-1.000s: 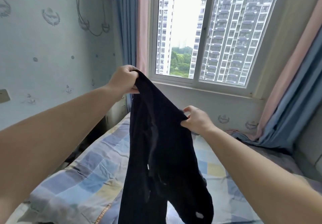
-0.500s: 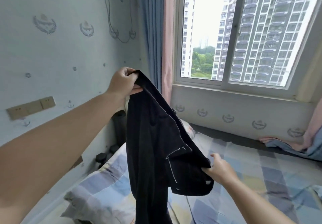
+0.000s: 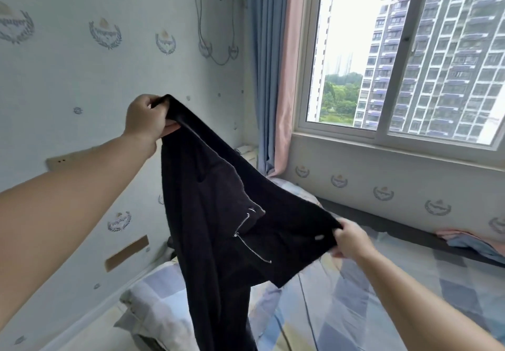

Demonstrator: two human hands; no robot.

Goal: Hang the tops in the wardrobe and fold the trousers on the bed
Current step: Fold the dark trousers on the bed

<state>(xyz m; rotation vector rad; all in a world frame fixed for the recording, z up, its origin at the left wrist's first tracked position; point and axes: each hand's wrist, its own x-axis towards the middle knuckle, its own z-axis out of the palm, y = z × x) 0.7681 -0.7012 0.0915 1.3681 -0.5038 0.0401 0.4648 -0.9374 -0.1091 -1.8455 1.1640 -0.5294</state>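
1. Holding black trousers [image 3: 218,214] above the bed [image 3: 396,282]: left hand [image 3: 146,119] grips one waistband end, right hand [image 3: 352,240] the other.
2. Right hand has dropped lower and outward, spreading the waistband.
3. Judgement: folding can begin.

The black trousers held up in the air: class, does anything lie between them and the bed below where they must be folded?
Nothing visible: the black trousers, gripped by the left hand and right hand, hang over bare checked bed.
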